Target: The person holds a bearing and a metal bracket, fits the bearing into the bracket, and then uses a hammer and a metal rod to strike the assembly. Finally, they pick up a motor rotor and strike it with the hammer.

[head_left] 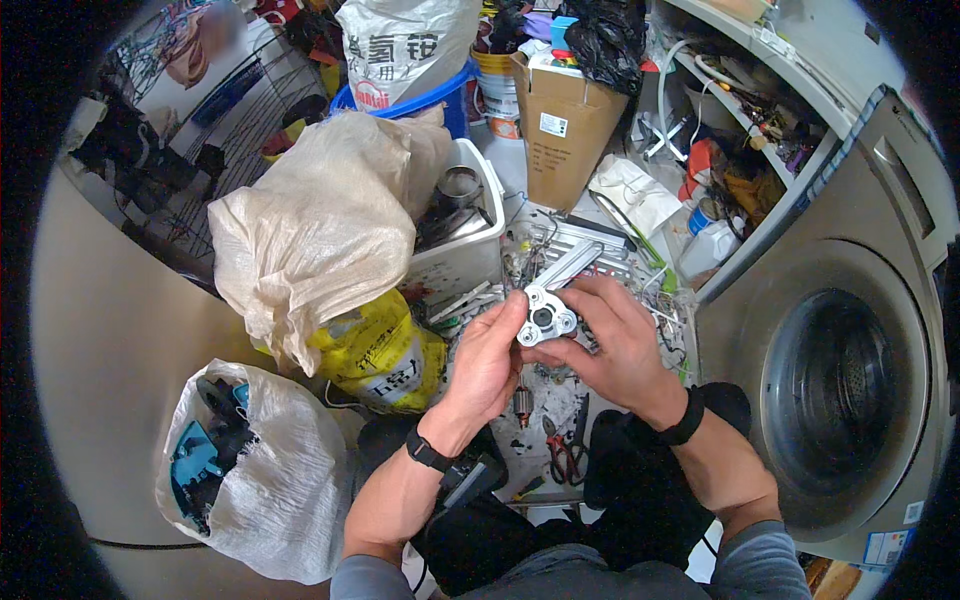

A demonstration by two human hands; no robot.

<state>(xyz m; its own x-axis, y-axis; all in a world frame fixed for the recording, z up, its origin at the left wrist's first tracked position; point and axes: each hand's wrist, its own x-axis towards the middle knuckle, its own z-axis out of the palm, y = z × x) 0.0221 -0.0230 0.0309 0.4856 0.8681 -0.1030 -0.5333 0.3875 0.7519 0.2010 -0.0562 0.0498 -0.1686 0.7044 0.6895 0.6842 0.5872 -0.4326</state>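
Note:
A silver three-lobed metal housing (545, 318) with a dark round hole in its middle is held up between both hands. My left hand (487, 345) pinches its left edge, the thumb lying along the side. On the other side, my right hand (620, 340) has its fingers curled round the housing. Below the hands lies a motor armature (522, 404) with a copper-coloured end. Red-handled pliers (566, 458) rest near my knees. Small metal parts and scraps are scattered on the floor under and beyond the hands.
Left of me stand a white woven sack (290, 470) of teal and black parts, a yellow bag (385, 350), a beige sack (310, 215) and a white bin (468, 255) holding metal pieces. Ahead is a cardboard box (565, 140). A washing machine (745, 430) and shelving (765, 130) flank my right.

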